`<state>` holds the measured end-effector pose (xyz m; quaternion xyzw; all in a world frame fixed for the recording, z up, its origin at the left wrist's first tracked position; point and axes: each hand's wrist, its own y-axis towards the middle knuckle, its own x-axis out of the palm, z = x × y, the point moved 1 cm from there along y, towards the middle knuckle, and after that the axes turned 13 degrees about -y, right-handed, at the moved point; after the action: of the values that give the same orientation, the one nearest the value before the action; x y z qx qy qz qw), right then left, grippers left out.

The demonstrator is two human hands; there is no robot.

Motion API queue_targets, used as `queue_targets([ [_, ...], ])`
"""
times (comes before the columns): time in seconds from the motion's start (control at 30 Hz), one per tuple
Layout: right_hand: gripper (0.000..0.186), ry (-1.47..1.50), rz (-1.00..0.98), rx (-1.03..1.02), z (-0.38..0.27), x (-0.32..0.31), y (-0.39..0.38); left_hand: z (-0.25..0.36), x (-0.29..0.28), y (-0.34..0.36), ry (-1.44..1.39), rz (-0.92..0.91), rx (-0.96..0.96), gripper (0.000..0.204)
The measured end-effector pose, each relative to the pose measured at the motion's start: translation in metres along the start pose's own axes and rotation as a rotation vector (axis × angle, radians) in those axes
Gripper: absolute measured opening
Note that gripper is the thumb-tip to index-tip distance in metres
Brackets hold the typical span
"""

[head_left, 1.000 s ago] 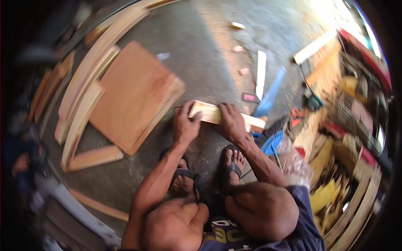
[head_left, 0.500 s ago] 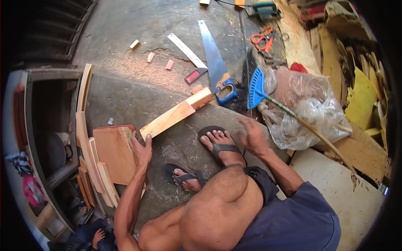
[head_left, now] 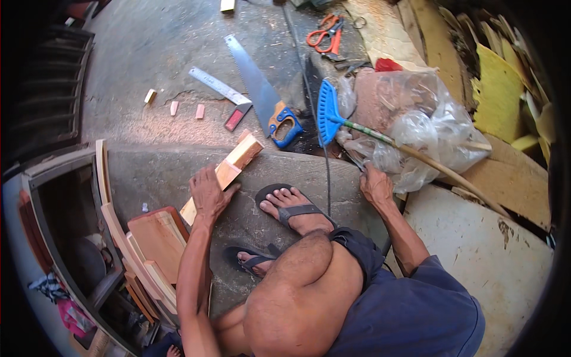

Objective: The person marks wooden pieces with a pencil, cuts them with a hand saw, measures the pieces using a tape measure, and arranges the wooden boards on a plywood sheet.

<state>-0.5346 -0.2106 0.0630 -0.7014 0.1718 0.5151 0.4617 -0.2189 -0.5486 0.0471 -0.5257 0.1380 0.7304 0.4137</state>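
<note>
My left hand [head_left: 208, 191] wraps over a pale wooden batten [head_left: 228, 174], its thumb stretched out along the right side. The batten lies slantwise on the concrete, its far end having a stepped, block-like part; the hand covers its middle. My right hand [head_left: 376, 185] is closed beside the plastic bags, at the edge of the concrete step. A thin greyish thing [head_left: 355, 159] juts from its fingertips, too small to name. Beyond the batten lie a handsaw [head_left: 262, 89] with a blue and wooden handle and a try square [head_left: 223, 92].
Several small wood offcuts [head_left: 174, 107] lie among sawdust. A blue rake [head_left: 329, 113] rests across clear plastic bags [head_left: 416, 137] at right. Orange-handled cutters [head_left: 326, 37] lie farther back. Boards [head_left: 159, 238] lean at left near an open cabinet frame [head_left: 65, 160]. A dark cable [head_left: 315, 113] crosses the floor.
My left hand has moved from beside the batten's near end to a hold over its middle. My right hand has gone from open above the floor to closed on a thin thing by the bags.
</note>
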Motion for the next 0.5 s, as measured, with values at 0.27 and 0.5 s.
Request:
queue_targets([
  [0.27,0.030,-0.153,-0.147,0.024,0.003,0.018,0.042,0.002,0.015,0.004,0.023,0.086,0.018,0.065],
  [0.5,0.050,-0.194,-0.332,-0.005,-0.028,0.038,0.116,0.006,0.011,0.004,-0.024,0.046,-0.019,0.063],
])
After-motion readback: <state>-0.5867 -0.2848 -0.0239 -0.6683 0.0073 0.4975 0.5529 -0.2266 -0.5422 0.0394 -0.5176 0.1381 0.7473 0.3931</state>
